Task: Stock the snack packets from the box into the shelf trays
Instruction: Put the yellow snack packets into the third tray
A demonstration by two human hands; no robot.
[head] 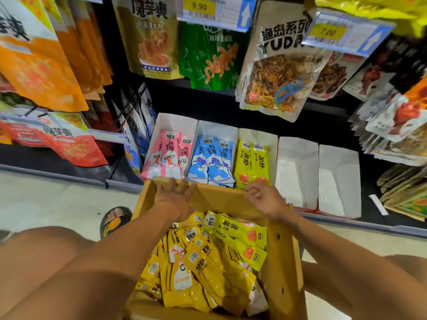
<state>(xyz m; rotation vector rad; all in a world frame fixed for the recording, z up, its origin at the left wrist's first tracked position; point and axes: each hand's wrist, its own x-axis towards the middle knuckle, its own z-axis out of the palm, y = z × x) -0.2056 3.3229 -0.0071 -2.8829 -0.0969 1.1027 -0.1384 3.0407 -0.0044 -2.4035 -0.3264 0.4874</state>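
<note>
A brown cardboard box point(280, 262) sits in front of me, filled with several yellow snack packets point(208, 262). My left hand point(176, 195) rests spread on the box's far rim, holding nothing. My right hand point(262, 196) hovers over the far right rim with fingers loosely curled and empty. Beyond the box, white shelf trays stand side by side: one with pink packets point(169, 155), one with blue packets point(212, 160), one with yellow packets point(254, 161), then two empty white trays point(298, 172), point(338, 179).
Large snack bags hang on pegs above the trays, with price tags 9.90 point(199, 6) and 7.00 point(328, 32). More bags crowd the left and right sides. A sandalled foot point(115, 219) stands on the pale floor left of the box. My knees flank the box.
</note>
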